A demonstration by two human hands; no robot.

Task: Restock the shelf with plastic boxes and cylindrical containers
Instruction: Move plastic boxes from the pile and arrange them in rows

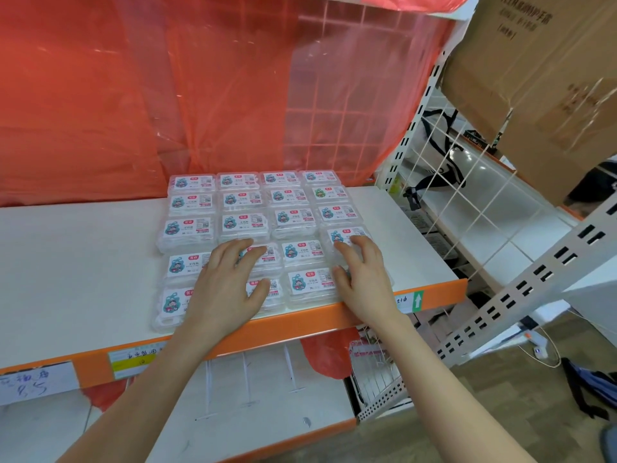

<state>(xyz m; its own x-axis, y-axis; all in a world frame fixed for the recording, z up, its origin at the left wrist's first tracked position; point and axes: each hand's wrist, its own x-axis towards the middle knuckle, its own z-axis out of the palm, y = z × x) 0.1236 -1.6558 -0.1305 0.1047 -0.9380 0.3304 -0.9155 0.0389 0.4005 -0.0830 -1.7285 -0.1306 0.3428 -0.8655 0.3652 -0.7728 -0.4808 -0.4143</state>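
the clear plastic boxes (245, 225) lie flat on the white shelf (83, 262), packed side by side in a block four across, from the back of the board to its orange front edge (300, 320). each box has a white label with a small cartoon figure on top; one box near the back right has a green figure.

the left hand (227, 289) lies palm down on the boxes of the two front rows, second column from the left, with fingers straight and spread. it pinches nothing. the right hand (362, 275) rests on the boxes at the front right corner of the block. its fingers are spread and a little bent, with the tips on a box top and the thumb beside the front box. it also holds nothing.

behind the shelf hangs a red plastic sheet (133, 95), and through it a wire grid shows. to the right stand a white wire panel (467, 182) and a perforated upright, and above them brown cardboard cartons (541, 78). on the front edge there are paper tags - one handwritten tag (30, 384) at the far left, and one with a green arrow (417, 300) at the right.
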